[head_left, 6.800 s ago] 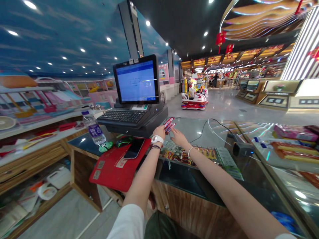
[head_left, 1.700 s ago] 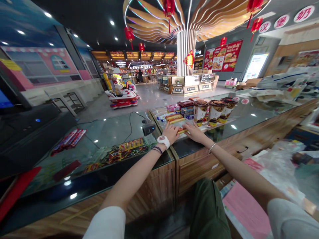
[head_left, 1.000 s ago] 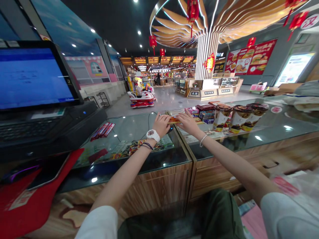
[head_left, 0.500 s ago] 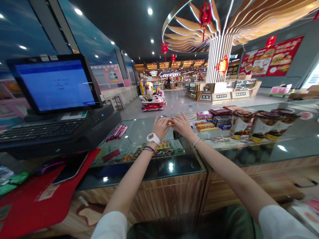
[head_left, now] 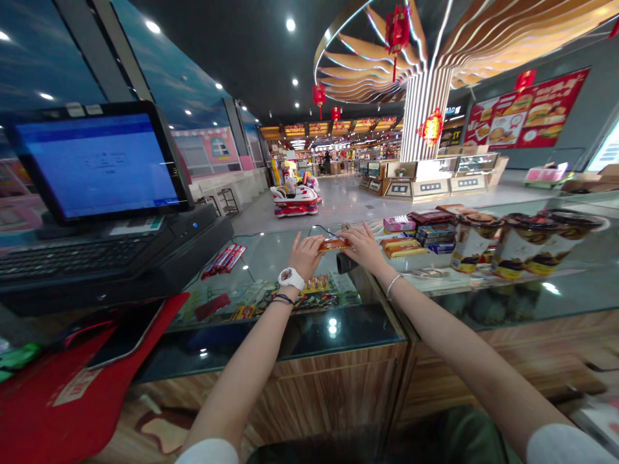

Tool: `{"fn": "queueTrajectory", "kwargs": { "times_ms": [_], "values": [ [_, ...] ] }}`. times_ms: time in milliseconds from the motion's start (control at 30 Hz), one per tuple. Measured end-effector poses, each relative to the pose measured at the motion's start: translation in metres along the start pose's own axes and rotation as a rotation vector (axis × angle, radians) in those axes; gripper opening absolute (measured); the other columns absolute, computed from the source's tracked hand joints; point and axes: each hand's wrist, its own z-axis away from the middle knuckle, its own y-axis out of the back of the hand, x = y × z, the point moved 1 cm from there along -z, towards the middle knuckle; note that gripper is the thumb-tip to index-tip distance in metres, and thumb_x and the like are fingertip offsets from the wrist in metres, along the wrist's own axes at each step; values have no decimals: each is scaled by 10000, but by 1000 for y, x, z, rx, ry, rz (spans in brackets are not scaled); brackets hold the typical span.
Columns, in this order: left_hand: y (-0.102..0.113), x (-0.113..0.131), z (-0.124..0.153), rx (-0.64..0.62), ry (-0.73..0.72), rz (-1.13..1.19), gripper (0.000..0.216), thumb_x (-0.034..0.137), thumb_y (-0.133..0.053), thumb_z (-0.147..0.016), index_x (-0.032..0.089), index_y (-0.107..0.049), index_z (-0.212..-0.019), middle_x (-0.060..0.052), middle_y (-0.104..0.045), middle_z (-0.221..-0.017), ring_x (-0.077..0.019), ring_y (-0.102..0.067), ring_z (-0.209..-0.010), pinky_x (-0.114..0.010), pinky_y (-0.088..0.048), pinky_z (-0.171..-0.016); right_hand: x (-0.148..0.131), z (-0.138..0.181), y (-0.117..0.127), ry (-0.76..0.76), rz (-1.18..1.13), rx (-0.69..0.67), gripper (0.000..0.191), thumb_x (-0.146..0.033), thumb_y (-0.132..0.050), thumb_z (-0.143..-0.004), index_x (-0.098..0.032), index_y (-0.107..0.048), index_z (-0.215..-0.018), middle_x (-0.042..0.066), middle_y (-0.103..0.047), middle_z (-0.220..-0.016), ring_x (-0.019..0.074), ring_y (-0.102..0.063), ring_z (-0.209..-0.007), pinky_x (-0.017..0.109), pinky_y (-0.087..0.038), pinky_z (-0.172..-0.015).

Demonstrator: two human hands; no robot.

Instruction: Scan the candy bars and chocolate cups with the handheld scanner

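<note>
Over the far part of the glass counter (head_left: 271, 254), my left hand (head_left: 306, 254) and my right hand (head_left: 365, 250) grip the two ends of a long, thin orange-brown snack packet (head_left: 334, 244). Some of my fingers stick up above it, and the ends of the packet are hidden. Just below the packet is a dark cylindrical object (head_left: 345, 263). Close by my right hand lie yellow-wrapped bars (head_left: 402, 247). Left of my left hand is a group of red-and-purple wrapped bars (head_left: 224, 260).
At left stands a monitor (head_left: 99, 164) with a keyboard (head_left: 72, 258). A phone (head_left: 126, 334) lies on a red mat (head_left: 91, 412). Stacked boxes (head_left: 435, 234) and lidded cups (head_left: 476, 241) stand at right. Colourful packets (head_left: 316, 293) show through the glass.
My hands have moved apart, the left one leftward and the right one rightward. More of the orange-brown packet shows between them. The view has shifted slightly.
</note>
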Motion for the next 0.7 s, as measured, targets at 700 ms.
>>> {"fn": "queueTrajectory", "kwargs": {
  "times_ms": [700],
  "values": [
    [4, -8, 4, 1, 49, -37, 473, 133, -504, -875, 280, -584, -1317, -54, -648, -1307, -231, -583, -1198, -519, -292, -1201, 36, -2, -4, -318, -495, 66, 373, -449, -484, -933, -197, -661, -1143, 107, -734, -1101, 248, -680, -1006, 448, -518, -938]
  ]
}}
